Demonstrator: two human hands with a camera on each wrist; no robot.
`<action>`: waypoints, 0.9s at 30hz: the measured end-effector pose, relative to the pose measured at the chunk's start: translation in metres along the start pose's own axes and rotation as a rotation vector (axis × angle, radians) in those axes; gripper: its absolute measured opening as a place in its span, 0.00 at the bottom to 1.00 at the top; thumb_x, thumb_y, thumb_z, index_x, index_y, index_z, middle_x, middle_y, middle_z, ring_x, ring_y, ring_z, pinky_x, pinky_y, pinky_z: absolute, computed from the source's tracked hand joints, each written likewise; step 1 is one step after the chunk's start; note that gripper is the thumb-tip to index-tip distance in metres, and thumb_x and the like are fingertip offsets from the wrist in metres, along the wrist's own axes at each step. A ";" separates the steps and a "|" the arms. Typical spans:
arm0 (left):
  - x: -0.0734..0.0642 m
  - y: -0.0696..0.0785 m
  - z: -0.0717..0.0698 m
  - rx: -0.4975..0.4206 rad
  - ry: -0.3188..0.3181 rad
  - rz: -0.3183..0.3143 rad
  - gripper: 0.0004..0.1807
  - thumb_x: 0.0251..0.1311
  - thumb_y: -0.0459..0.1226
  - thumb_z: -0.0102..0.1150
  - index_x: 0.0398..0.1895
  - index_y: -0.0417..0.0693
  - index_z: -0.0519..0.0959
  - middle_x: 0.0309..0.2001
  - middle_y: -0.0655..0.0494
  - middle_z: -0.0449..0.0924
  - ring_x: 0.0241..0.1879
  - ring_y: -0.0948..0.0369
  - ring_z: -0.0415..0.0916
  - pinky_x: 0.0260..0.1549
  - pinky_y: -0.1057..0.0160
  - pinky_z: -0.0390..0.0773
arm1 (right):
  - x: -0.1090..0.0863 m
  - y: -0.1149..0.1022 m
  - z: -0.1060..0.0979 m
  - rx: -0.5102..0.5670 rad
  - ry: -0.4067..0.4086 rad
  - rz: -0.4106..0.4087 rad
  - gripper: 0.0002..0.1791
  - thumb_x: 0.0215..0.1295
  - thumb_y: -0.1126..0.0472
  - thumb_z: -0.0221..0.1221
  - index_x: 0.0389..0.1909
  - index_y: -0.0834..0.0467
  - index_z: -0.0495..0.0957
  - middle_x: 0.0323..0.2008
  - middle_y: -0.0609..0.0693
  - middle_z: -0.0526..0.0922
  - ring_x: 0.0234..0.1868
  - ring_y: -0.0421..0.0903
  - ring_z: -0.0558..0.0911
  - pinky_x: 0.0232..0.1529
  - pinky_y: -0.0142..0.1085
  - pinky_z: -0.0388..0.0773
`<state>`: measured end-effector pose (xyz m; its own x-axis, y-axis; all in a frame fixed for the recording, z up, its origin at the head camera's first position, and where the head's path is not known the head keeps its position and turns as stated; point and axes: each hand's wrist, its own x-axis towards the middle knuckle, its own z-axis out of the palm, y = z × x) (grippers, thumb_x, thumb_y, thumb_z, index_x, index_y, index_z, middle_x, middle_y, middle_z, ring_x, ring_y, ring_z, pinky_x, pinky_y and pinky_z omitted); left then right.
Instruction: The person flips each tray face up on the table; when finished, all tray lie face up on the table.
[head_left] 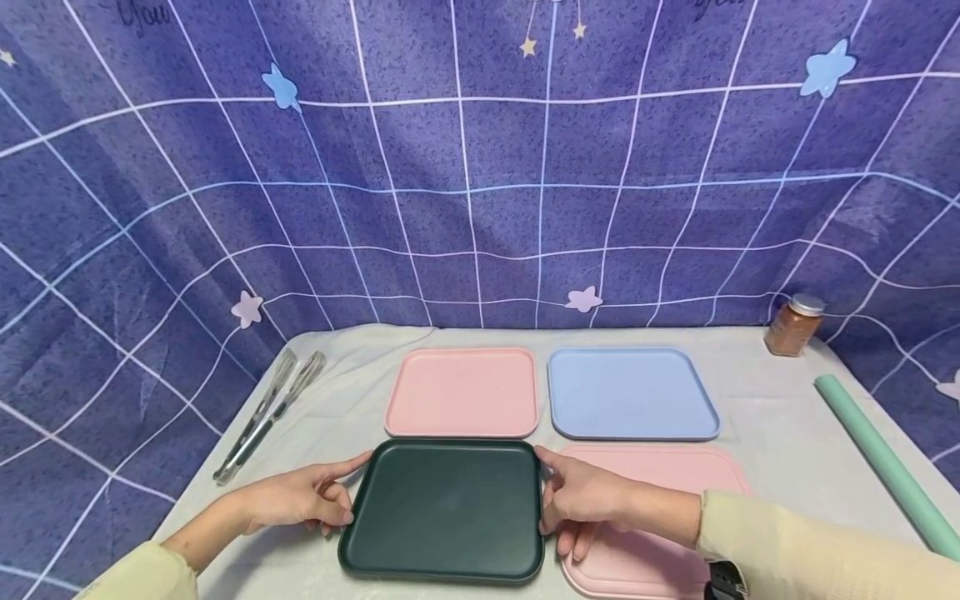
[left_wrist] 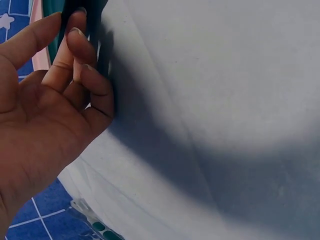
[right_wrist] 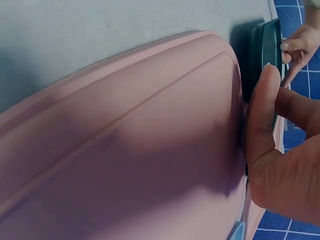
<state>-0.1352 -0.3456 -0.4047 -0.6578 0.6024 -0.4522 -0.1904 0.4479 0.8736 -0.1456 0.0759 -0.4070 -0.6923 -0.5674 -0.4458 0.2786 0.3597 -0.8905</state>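
Observation:
A dark green rectangular tray point(head_left: 450, 508) lies level at the near middle of the table, between both hands. My left hand point(head_left: 303, 497) grips its left edge, index finger reaching to the far corner and thumb at the side. In the left wrist view the fingers of the left hand point(left_wrist: 55, 85) are curled at the tray's dark rim. At the right edge, my right hand point(head_left: 581, 496) holds the tray with thumb and index finger, its other fingers over a pink tray point(head_left: 645, 575). The right wrist view shows the green tray's side point(right_wrist: 270, 47) beyond that hand.
Behind are another pink tray point(head_left: 462, 392) and a blue tray point(head_left: 633, 392), side by side. Metal tongs point(head_left: 270, 412) lie at the left. A jar with brown contents point(head_left: 793, 329) stands at the back right, and a green roll point(head_left: 888, 458) lies along the right edge.

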 end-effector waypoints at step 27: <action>0.000 -0.001 0.013 0.066 0.041 0.101 0.52 0.64 0.28 0.58 0.78 0.33 0.31 0.31 0.54 0.79 0.26 0.67 0.72 0.23 0.70 0.68 | 0.004 -0.010 0.007 -0.290 0.062 0.023 0.58 0.51 0.75 0.65 0.80 0.62 0.41 0.28 0.56 0.82 0.10 0.42 0.78 0.12 0.37 0.78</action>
<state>-0.1258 -0.3379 -0.4081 -0.7007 0.6199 -0.3532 -0.0742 0.4290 0.9002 -0.1467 0.0647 -0.4007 -0.7297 -0.5140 -0.4509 0.0989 0.5731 -0.8135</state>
